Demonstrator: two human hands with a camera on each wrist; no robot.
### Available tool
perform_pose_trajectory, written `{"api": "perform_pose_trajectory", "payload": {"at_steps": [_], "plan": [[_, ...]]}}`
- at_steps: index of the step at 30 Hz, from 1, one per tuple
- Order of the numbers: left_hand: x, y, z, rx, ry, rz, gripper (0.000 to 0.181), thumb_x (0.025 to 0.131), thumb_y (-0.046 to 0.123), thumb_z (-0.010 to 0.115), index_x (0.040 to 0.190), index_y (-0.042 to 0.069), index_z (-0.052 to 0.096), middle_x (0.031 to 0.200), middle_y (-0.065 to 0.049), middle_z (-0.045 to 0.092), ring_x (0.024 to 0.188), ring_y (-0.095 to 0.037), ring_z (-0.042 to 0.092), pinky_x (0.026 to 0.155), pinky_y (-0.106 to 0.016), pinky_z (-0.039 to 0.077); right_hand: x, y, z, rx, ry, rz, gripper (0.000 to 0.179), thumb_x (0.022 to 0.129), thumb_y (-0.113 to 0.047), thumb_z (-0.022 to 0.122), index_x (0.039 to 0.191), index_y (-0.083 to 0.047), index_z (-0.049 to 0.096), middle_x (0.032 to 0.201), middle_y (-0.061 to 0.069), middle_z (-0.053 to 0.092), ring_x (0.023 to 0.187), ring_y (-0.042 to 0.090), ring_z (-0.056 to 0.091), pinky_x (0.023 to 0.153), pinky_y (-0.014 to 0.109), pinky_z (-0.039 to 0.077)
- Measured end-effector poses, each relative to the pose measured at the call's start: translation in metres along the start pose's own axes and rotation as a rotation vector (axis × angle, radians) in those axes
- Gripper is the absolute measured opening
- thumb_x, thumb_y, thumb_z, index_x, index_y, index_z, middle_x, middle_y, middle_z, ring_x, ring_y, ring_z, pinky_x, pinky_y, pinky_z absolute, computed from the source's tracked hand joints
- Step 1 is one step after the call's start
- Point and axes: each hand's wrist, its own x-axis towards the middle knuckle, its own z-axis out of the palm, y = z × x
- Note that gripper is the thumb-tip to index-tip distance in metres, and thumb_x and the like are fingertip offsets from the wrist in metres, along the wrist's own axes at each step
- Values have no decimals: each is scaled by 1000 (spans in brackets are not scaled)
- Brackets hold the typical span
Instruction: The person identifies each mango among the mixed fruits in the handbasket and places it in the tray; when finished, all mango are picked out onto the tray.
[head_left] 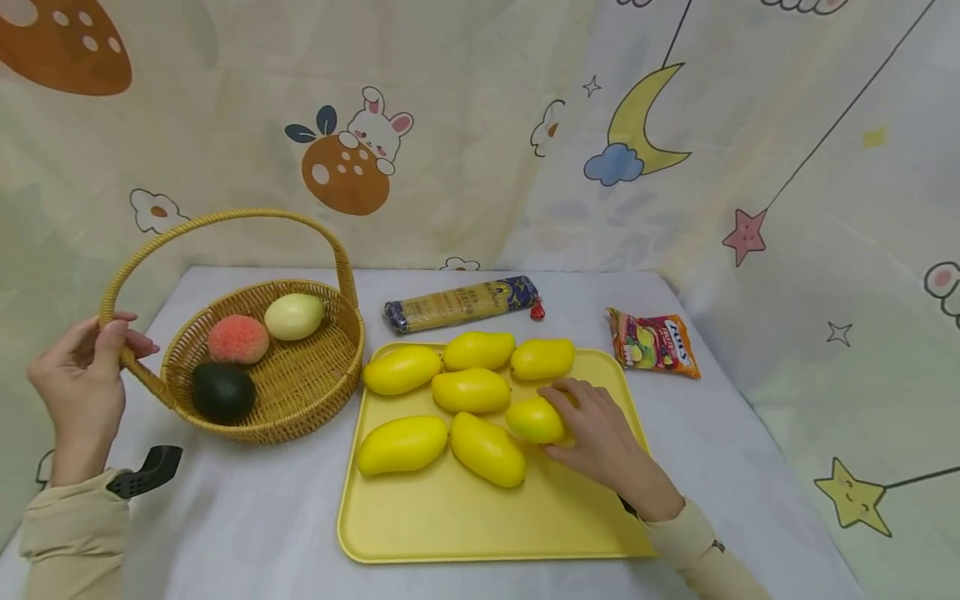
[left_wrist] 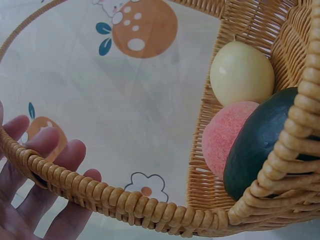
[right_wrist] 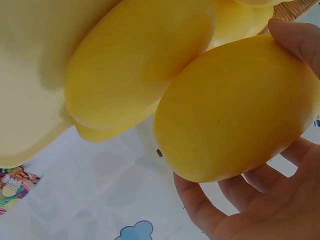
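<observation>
My left hand (head_left: pixel 86 375) grips the left side of the tall handle (head_left: pixel 232 214) of a wicker basket (head_left: pixel 307 417), thumb in front and fingers behind. In the basket lie a pink peach (head_left: pixel 237 339), a pale yellow melon-like fruit (head_left: pixel 294 317) and a dark green avocado-like fruit (head_left: pixel 222 392). Over the right part of a yellow tray (head_left: pixel 450 525), my right hand (head_left: pixel 607 437) holds a yellow mango (head_left: pixel 534 419) between thumb and fingers. The right wrist view shows this mango (right_wrist: pixel 235 110) close beside other mangoes. Several more mangoes (head_left: pixel 402 445) lie on the tray.
Behind the tray lies a long noodle-like packet (head_left: pixel 461 305) with a small red wrapped item (head_left: pixel 537 309) at its right end. An orange and purple snack bag (head_left: pixel 654 343) lies at the back right. A printed curtain (head_left: pixel 480 167) hangs behind the white table.
</observation>
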Motion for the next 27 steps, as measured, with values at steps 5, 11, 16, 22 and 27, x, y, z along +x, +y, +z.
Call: {"api": "perform_pose_trajectory", "payload": {"at_steps": [5, 11, 16, 22, 27], "plan": [[0, 1, 0, -9, 1, 6, 24, 96, 17, 57, 110, 2, 70, 73, 16, 62, 70, 2, 61, 74, -5, 47, -5, 0, -2, -14, 13, 1, 68, 61, -27, 90, 119, -8, 60, 114, 13, 56, 99, 29, 55, 87, 46, 47], [-1, 2, -1, -16, -1, -12, 24, 96, 18, 58, 110, 3, 70, 72, 14, 62, 70, 1, 60, 73, -6, 46, -5, 5, -13, -25, 52, 28, 68, 59, -25, 91, 118, -8, 61, 114, 13, 57, 98, 30, 57, 84, 47, 51], [0, 2, 0, -13, 0, -11, 25, 96, 19, 57, 110, 2, 70, 72, 15, 62, 70, 2, 60, 73, -6, 46, -15, 3, -17, -17, 10, 51, 67, 60, -25, 91, 118, -8, 62, 114, 12, 57, 99, 29, 57, 84, 48, 51], [0, 1, 0, -1, 5, -16, 25, 96, 20, 57, 111, 4, 70, 73, 16, 61, 70, 3, 60, 73, -5, 46, -29, 2, -8, -11, -14, 54, 67, 59, -26, 91, 117, -9, 63, 112, 9, 58, 98, 27, 58, 85, 45, 50], [0, 0, 0, -2, 3, -16, 25, 96, 20, 57, 111, 4, 70, 73, 15, 62, 70, 3, 60, 73, -6, 46, -37, 1, 2, 1, -40, 66, 67, 60, -27, 91, 117, -9, 63, 111, 9, 58, 98, 27, 58, 85, 44, 49]]}}
